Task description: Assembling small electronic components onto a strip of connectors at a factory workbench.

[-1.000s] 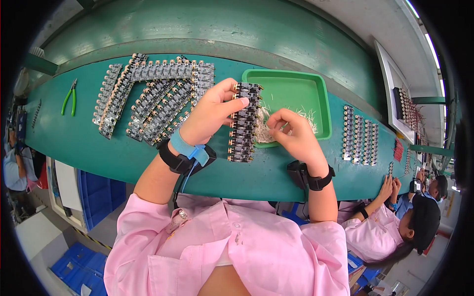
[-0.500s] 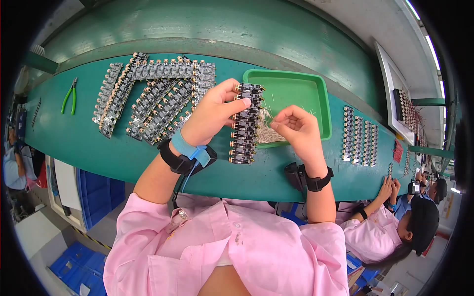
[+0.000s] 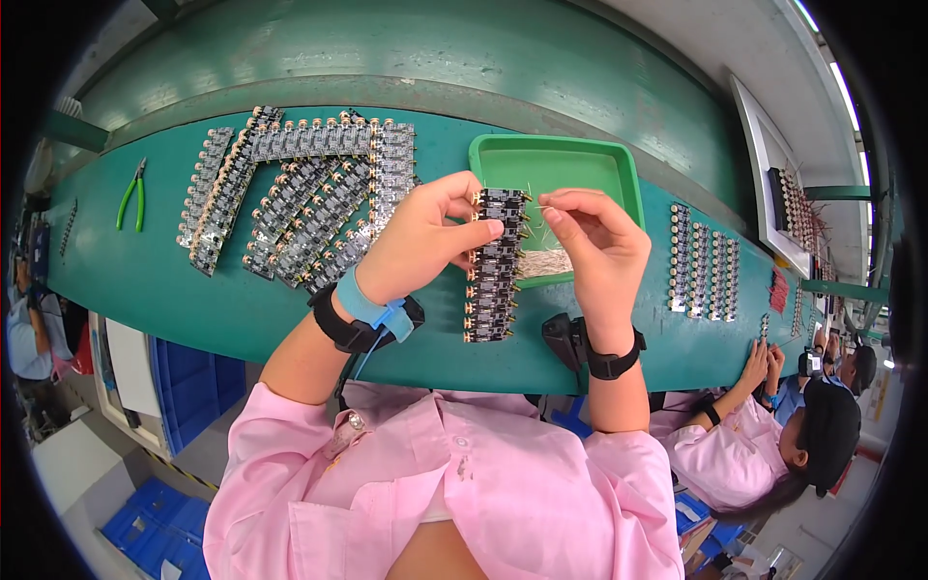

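Note:
My left hand point(image 3: 422, 237) grips a long strip of black circuit boards point(image 3: 494, 275) near its upper end, thumb on the face. The strip stands lengthwise over the table, with small gold connectors along its edges. Close to the strip's upper right edge, my right hand point(image 3: 604, 242) pinches a thin pale wire point(image 3: 544, 208) between thumb and fingertips. Whether the wire touches a connector is too small to tell. Behind both hands lies a green tray point(image 3: 633, 184) holding a heap of thin pale wires point(image 3: 547, 262), partly hidden by my right hand and the strip.
Several circuit board strips point(image 3: 309, 143) lie stacked and crossed on the green table point(image 3: 174, 304) at left. Green-handled cutters point(image 3: 131, 198) lie farther left. More strips point(image 3: 696, 266) stand in rows at right, near a co-worker's hands point(image 3: 759, 365). A metal ledge borders the far edge.
My right hand has risen from over the wire heap to the strip's upper right edge, with a wire in its fingers. My left hand has brought the strip slightly nearer and right.

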Demonstrator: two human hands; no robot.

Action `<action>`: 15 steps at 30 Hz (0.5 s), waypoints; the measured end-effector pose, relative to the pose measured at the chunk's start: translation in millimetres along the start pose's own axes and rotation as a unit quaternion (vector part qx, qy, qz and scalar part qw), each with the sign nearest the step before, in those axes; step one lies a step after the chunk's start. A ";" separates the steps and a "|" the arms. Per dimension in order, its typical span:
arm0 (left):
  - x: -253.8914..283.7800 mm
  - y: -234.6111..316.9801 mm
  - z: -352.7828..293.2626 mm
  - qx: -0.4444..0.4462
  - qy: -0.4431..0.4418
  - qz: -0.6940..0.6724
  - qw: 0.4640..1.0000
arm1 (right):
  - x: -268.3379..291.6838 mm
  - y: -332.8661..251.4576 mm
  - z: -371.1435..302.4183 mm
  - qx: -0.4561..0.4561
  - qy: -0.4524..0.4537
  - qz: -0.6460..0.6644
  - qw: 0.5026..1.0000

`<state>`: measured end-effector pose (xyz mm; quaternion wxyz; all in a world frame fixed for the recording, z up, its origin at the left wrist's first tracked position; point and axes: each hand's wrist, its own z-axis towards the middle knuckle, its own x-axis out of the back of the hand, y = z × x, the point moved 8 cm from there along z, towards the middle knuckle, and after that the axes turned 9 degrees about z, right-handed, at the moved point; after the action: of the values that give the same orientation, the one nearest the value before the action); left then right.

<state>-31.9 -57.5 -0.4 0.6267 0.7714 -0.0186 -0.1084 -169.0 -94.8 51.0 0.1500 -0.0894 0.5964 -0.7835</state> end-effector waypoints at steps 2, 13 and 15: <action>-0.2 -1.9 0.8 -0.004 0.003 -0.003 1.000 | -0.8 -1.1 -0.2 0.009 -0.003 -0.017 1.000; -1.0 0.5 0.0 -0.015 0.010 -0.008 1.000 | -3.2 -3.0 -0.4 0.043 -0.010 -0.108 0.993; -0.7 0.2 0.0 -0.017 0.010 -0.010 1.000 | -3.6 -3.4 -0.9 0.044 -0.011 -0.114 0.992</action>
<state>-32.6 -57.5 -0.1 0.6389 0.7619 -0.0028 -0.1066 -166.3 -92.0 54.1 0.0698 -0.1587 0.5452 -0.8202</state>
